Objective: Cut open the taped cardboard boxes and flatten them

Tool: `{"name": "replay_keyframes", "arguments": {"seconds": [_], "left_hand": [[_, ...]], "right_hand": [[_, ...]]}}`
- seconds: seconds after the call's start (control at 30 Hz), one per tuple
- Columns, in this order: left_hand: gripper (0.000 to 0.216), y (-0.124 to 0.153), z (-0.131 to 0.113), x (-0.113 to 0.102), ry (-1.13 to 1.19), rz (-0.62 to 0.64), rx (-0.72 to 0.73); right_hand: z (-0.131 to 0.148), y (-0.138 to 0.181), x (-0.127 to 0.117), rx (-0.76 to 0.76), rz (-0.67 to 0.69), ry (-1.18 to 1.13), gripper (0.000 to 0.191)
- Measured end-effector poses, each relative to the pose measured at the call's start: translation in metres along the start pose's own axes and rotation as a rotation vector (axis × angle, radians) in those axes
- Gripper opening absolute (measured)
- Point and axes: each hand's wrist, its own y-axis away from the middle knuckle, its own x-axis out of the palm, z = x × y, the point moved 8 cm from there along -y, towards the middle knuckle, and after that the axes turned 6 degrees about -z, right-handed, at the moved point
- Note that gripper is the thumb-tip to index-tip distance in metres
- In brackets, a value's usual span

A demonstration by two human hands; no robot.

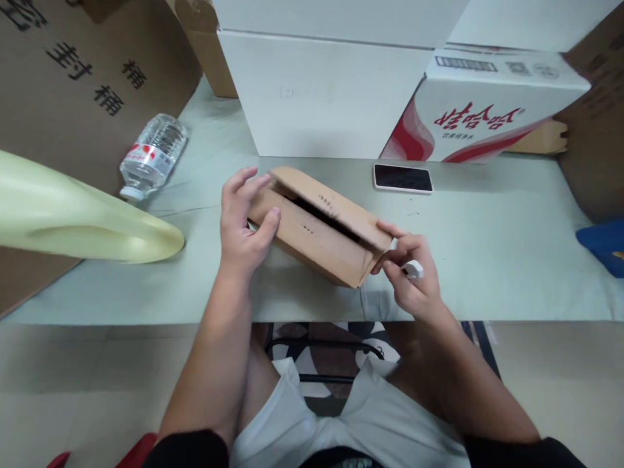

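Note:
A small brown cardboard box (316, 234) lies on the pale green table (487, 260), its top flaps partly apart with a dark gap between them. My left hand (244, 218) wraps round the box's left end, thumb on the front face and fingers on the top flap. My right hand (409, 273) pinches the right end of the upper flap and also holds a small white object (413, 268) against its fingers.
A phone (402, 177) lies face up behind the box. A plastic water bottle (153, 155) lies on its side at the left. A pale yellow curved object (73, 218) juts in from the left. White cartons (331, 91), a red-and-white carton (482, 107) and brown cartons (73, 71) stand behind. Blue cloth (602, 244) sits at the right.

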Motion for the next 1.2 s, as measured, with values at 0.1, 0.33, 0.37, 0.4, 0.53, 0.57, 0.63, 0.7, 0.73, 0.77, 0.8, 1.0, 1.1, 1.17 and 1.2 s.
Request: {"name": "replay_keyframes", "arguments": {"seconds": [0.1,0.33,0.37,0.4,0.53,0.57,0.63,0.7,0.73,0.77,0.8,1.0,1.1,1.17,1.2], "left_hand": [[0.036,-0.002,-0.009,0.003,-0.064,0.078,0.023],[0.034,-0.003,-0.018,0.004,-0.09,0.137,0.055],[0.034,-0.002,-0.018,0.003,-0.086,0.128,0.053],[0.033,-0.002,-0.017,0.002,-0.082,0.119,0.049],[0.03,-0.001,-0.011,-0.008,-0.063,0.062,0.03],[0.03,-0.001,-0.009,-0.012,-0.049,0.039,0.023],[0.029,-0.003,-0.003,-0.02,0.0,-0.008,0.016],[0.03,-0.005,0.006,-0.027,0.058,-0.058,0.013],[0.031,-0.006,0.013,-0.031,0.083,-0.086,0.0],[0.032,-0.006,0.019,-0.033,0.109,-0.114,-0.025],[0.034,-0.006,0.028,-0.036,0.146,-0.147,-0.075],[0.068,0.028,0.058,-0.001,0.432,0.004,-0.833],[0.082,0.046,0.035,0.027,0.463,0.304,-0.988],[0.083,0.056,0.026,0.036,0.453,0.439,-1.051],[0.083,0.061,0.024,0.04,0.442,0.499,-1.075]], "right_hand": [[-0.008,0.004,0.0,0.082,-0.019,-0.118,0.025],[-0.008,-0.003,-0.007,0.114,-0.055,-0.139,0.018],[-0.013,-0.005,-0.015,0.16,-0.154,-0.167,0.018],[-0.02,-0.007,-0.024,0.221,-0.259,-0.196,0.018],[-0.057,-0.007,-0.026,0.661,-0.354,-0.289,0.025],[-0.065,-0.004,-0.018,0.782,-0.273,-0.311,0.026],[-0.071,0.001,0.0,0.926,-0.065,-0.359,0.027],[-0.068,0.002,0.013,0.917,0.097,-0.413,0.025],[-0.064,0.001,0.016,0.874,0.132,-0.443,0.023],[-0.059,0.0,0.017,0.819,0.145,-0.48,0.022],[-0.053,-0.002,0.017,0.76,0.149,-0.525,0.021],[-0.017,-0.013,0.012,0.467,0.217,-0.767,0.015],[-0.009,-0.015,0.006,0.395,0.242,-0.784,0.015],[-0.007,-0.016,0.001,0.357,0.229,-0.773,0.018],[-0.006,-0.016,-0.001,0.346,0.231,-0.764,0.019]]}}
